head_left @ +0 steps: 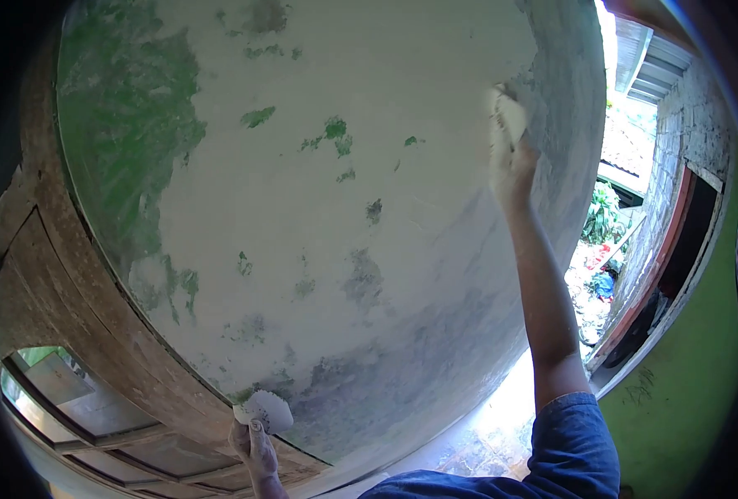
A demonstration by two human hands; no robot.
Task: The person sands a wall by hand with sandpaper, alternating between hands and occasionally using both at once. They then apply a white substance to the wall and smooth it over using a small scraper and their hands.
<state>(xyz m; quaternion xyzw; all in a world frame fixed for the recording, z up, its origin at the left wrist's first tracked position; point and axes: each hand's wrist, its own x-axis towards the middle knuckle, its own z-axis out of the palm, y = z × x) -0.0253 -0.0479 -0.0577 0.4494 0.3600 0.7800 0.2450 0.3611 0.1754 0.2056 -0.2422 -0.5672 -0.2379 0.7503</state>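
Left hand pinches a speckled white slab, right hand grips a pale flat piece, patchy white-green wall behind.

A broad wall carries everything, its near edge running along the wooden frame. Directly beside the upper part of that frame, a large green patch of paint shows. Farther from the frame, a pale coat covers most of the surface, broken by small ragged green spots and a greyish blotch. Near the frame's lower end begins a mottled grey area, which spreads away from it toward the wall's far side.
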